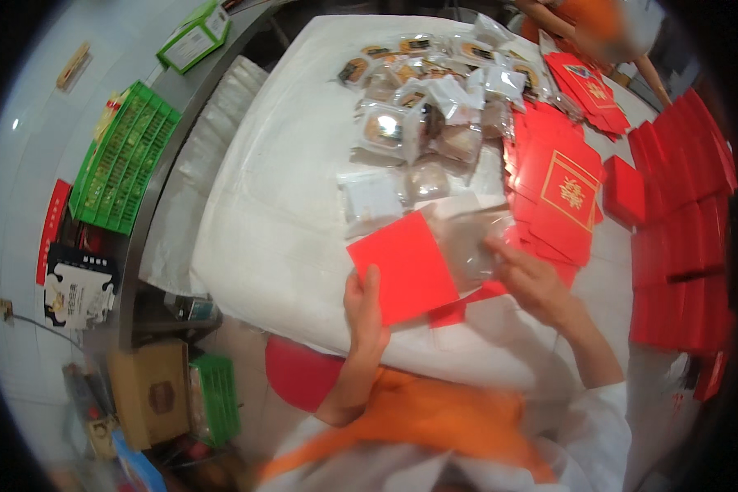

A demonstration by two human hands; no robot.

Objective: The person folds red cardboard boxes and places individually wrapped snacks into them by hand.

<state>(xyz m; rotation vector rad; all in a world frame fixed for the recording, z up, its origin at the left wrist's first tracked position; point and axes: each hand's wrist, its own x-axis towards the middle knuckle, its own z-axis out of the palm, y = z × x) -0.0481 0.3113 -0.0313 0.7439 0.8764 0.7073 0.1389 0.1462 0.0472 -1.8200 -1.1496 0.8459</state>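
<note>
My left hand (pixel 364 310) grips a flat-looking red square box or sleeve (pixel 412 270) by its near left edge, thumb on top. At its right side, my right hand (pixel 532 283) pinches a clear plastic packet (pixel 467 243), blurred by motion. The packet's left edge meets the red piece; whether part of it is inside I cannot tell. Just beyond lie a white packet (pixel 374 198) and a heap of clear-wrapped pastries in plastic trays (pixel 384 128). Close by on the right spreads a pile of red printed sleeves (pixel 544 184) with gold lettering.
A white-covered table (pixel 270 184) spans the middle. Stacked red boxes (pixel 676 258) stand to the right, beside a single red box (pixel 624 190). Across the table is another person (pixel 590 27) in orange. Left are a green crate (pixel 126 160), a cardboard box (pixel 150 393) and a red stool (pixel 298 372).
</note>
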